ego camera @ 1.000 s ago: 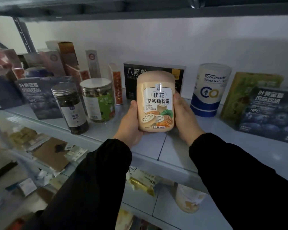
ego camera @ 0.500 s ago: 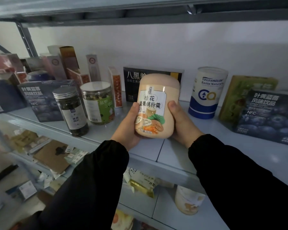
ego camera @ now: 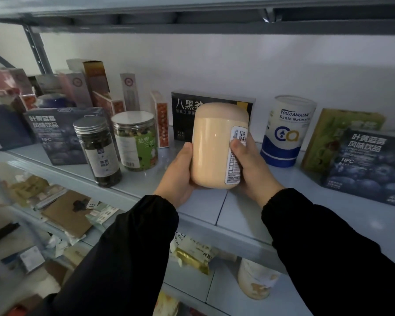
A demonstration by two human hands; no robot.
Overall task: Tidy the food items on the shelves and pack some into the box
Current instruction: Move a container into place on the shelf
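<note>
Holding the beige powder canister upright between both hands, I have it just in front of the black carton, over the metal shelf; I cannot tell whether its base touches the board. My left hand cups its lower left side and my right hand wraps the right side. The fingers of both curl around it, the right thumb on the label's edge. The label faces away to the right. I judge the step is standing it in front of that carton, label outward. I would rotate it with small regrips, keep it vertical, and lower it clear of the blue-and-white tin right of the carton. Both sleeved forearms reach up and forward, palms facing each other.
</note>
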